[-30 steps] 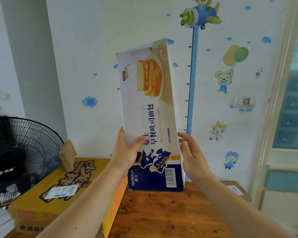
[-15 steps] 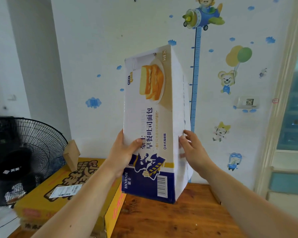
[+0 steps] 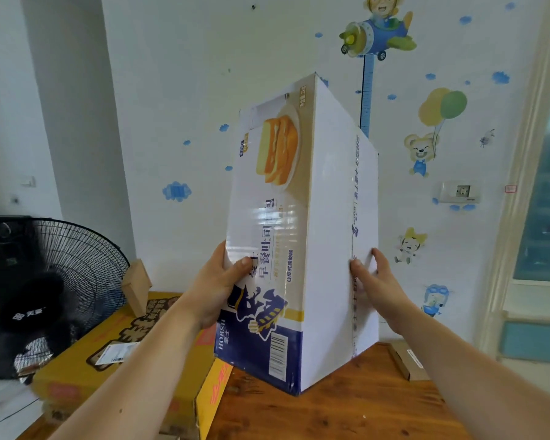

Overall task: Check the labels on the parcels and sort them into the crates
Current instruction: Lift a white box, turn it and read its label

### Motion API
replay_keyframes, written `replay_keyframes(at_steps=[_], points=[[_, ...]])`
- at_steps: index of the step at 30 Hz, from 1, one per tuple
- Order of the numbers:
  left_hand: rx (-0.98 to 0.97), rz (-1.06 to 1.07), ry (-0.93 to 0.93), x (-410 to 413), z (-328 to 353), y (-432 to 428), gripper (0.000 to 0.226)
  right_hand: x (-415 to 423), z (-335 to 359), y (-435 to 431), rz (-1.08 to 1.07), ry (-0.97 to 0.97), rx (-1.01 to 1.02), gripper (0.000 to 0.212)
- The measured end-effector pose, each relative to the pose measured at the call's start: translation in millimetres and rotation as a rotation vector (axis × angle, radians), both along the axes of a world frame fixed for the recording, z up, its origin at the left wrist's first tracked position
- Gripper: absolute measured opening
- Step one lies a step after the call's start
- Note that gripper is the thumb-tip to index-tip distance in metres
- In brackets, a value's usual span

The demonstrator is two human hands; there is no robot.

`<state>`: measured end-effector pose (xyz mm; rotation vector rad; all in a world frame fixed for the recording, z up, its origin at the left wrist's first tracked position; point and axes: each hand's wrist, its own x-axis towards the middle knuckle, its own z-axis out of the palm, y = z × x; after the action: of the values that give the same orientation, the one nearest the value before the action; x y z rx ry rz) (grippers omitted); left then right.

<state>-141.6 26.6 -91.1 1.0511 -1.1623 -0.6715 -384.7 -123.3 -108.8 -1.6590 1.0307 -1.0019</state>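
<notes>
A tall white and blue bread box point(image 3: 299, 223) stands on end in front of me, tilted, with its printed face to the left and a plain white side with a taped seam to the right. My left hand point(image 3: 216, 287) grips its left edge, thumb across the printed face. My right hand point(image 3: 373, 281) holds the white side, thumb on the seam and fingers round the far edge. Its lower corner is just above or on the wooden table point(image 3: 346, 414); I cannot tell which. No shipping label shows on either face.
A yellow carton point(image 3: 86, 357) with a white shipping label point(image 3: 116, 354) lies at the left. A small brown box point(image 3: 137, 282) leans behind it. A flat brown parcel point(image 3: 408, 360) sits at the table's right. A black fan point(image 3: 77, 268) stands far left.
The box has turned so that its white side now faces me more, and it has come closer. My right hand shifted onto the seam of that side.
</notes>
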Motion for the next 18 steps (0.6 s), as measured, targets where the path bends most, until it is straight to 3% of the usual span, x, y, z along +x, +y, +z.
replay_keyframes(at_steps=[2, 6, 9, 13, 14, 16, 18], points=[[0.006, -0.009, 0.014, -1.2, -3.1, 0.8, 0.102, -1.9, -1.2, 1.8, -0.006, -0.015, 0.005, 0.083], [0.007, 0.035, -0.051, -3.9, -7.5, -0.1, 0.074, -7.0, -3.3, 2.0, -0.048, -0.012, -0.004, 0.094], [0.037, 0.135, -0.129, -6.4, -9.9, 1.1, 0.083, -10.3, -5.0, 2.1, -0.101, -0.002, 0.016, 0.109], [0.052, 0.365, -0.305, -14.3, -12.1, -4.7, 0.039, -12.7, -9.4, 2.9, -0.208, 0.038, 0.011, 0.116], [0.069, 0.393, -0.275, -15.3, -13.0, -7.8, 0.040, -12.3, -10.1, 4.0, -0.228, 0.062, 0.006, 0.117], [0.080, 0.416, -0.270, -17.2, -15.4, -11.1, 0.076, -10.9, -11.3, 8.4, -0.258, 0.113, -0.009, 0.119], [0.118, 0.346, -0.252, -20.4, -14.3, -9.2, 0.089, -9.1, -14.0, 11.2, -0.285, 0.145, -0.036, 0.121]])
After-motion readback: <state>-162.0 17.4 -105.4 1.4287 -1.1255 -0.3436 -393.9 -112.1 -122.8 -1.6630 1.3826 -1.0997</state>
